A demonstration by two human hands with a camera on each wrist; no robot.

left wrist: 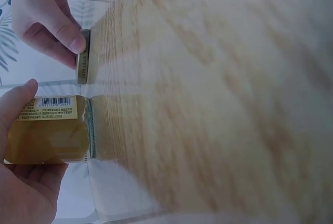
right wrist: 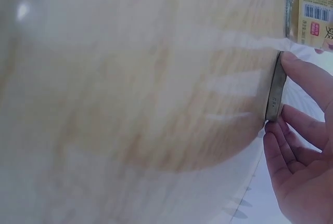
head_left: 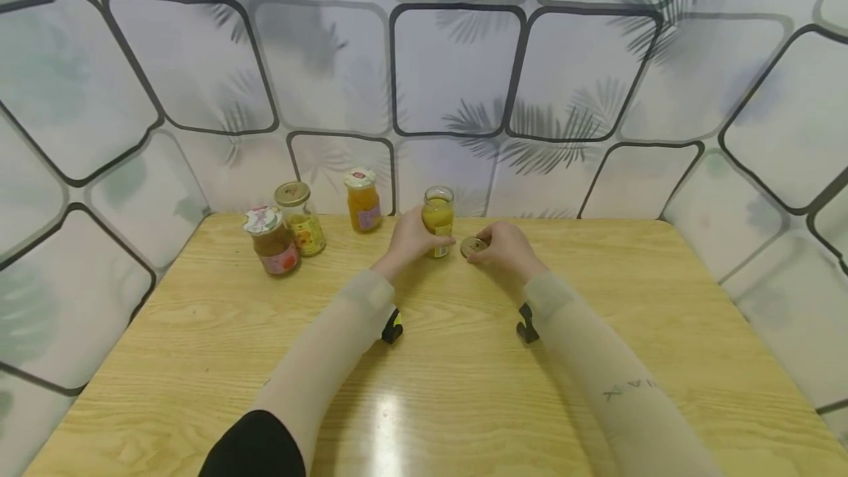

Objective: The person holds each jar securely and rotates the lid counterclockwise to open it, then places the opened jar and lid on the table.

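Gold lid [head_left: 471, 246] off, my right hand [head_left: 507, 247] pinches it; left hand [head_left: 407, 238] grips uncapped jar [head_left: 437, 219]; tabletop's [head_left: 457, 389] far-left corner jars [head_left: 274, 247] lidded.

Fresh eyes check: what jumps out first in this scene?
First, the open jar of yellow contents in the left hand, near the far edge of the table. Just right of it, the right hand pinches a gold lid. Then three lidded jars standing to the left, and the patterned backdrop behind.
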